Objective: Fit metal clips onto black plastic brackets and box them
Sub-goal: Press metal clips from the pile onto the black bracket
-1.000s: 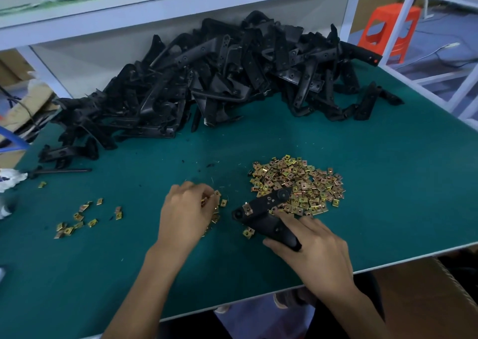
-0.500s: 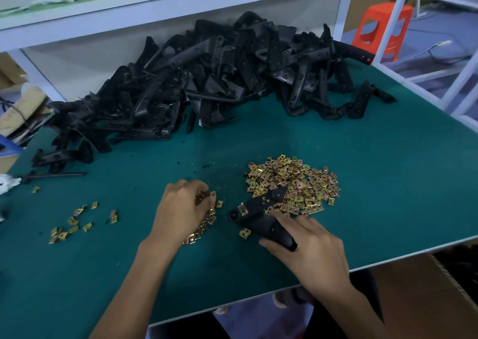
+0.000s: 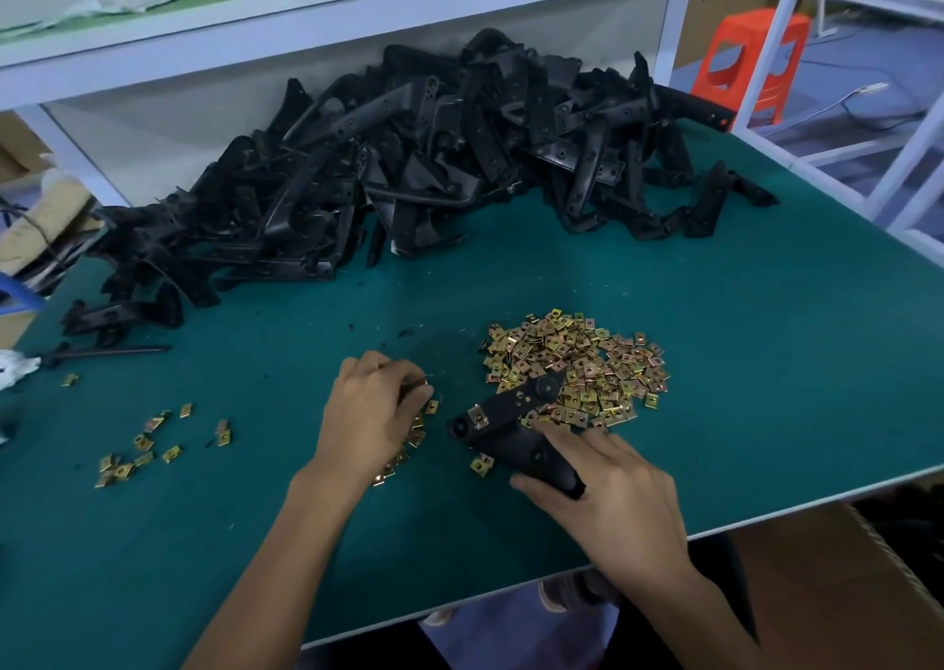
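Clearly the clip-fitting step is in hand, with boxing not yet begun. One black bracket [image 3: 511, 426] lies flat at centre frame, its far end reaching into the near edge of the large clip pile [image 3: 582, 368]. A brass-coloured fitted clip [image 3: 478, 416] already sits on the bracket's left arm, and a loose clip [image 3: 481, 465] lies just beside its lower edge.

The right hand [image 3: 608, 495] holds the bracket by its near end: the thumb is tucked against the lower left side, and the fingers are laid over the top and right side, closed snugly round the black plastic and pinning it to the green table [image 3: 766, 363].

The left hand [image 3: 373, 414], left of centre, has its fingers curled down over a small cluster of clips [image 3: 408, 447]. The back of the hand hides the fingertips, so I cannot tell whether a clip is pinched or only being felt for.

My judgement is that the next move calls for one clip lifted singly, turned with its open side toward the bracket, and pushed over an unfitted mounting hole while the right hand steadies the part.

Unfitted stock, the bracket heap [image 3: 434, 168], fills the upper middle of the frame. A few scattered clips [image 3: 148, 444] lie at lower left.
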A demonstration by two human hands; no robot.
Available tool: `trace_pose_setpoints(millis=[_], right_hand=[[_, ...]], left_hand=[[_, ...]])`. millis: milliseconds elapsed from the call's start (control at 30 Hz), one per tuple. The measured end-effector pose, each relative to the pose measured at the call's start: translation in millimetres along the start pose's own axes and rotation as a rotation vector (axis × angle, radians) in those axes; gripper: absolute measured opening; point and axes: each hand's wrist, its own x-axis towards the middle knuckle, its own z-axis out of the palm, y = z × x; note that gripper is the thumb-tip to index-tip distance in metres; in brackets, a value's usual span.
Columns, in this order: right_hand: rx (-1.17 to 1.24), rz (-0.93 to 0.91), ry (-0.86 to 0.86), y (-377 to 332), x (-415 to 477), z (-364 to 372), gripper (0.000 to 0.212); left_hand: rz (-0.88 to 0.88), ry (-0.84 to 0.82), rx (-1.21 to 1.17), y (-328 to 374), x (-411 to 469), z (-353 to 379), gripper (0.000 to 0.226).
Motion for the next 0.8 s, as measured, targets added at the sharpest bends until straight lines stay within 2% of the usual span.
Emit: trace_pose_setpoints(millis=[100, 167, 233, 300, 400, 567, 667, 800], right_hand=[[0.002, 0.003, 0.002, -0.3, 0.1, 0.1, 0.054], [0.001, 0.007, -0.001, 0.2, 0.0, -0.2, 0.054], [0.002, 0.001, -0.005, 0.8, -0.6, -0.2, 0.053], [0.005, -0.004, -0.003, 0.8, -0.6, -0.6, 0.053], [0.005, -0.005, 0.0, 0.4, -0.5, -1.0, 0.053], [0.006, 0.001, -0.015, 0.4, -0.1, -1.4, 0.052], [0.012, 0.006, -0.021, 0.1, -0.1, -1.5, 0.051], [0.02, 0.004, -0.023, 0.3, -0.9, -2.0, 0.052]], left_hand=[[0.032, 0.061, -0.029, 3.1, 1.0, 2.0, 0.018], [-0.016, 0.103, -0.135, 5.8, 0.7, 1.1, 0.015], [-0.167, 0.09, -0.378, 10.0, 0.8, -3.2, 0.015], [-0.324, 0.04, -0.724, 17.5, 0.3, -10.1, 0.015], [-0.392, 0.002, -1.04, 28.3, -4.5, -22.2, 0.013], [-0.333, -0.065, -1.17, 43.0, -17.0, -38.4, 0.026], [-0.292, -0.11, -1.243, 51.7, -21.1, -44.5, 0.021], [-0.273, -0.105, -1.222, 61.2, -22.2, -44.9, 0.022]])
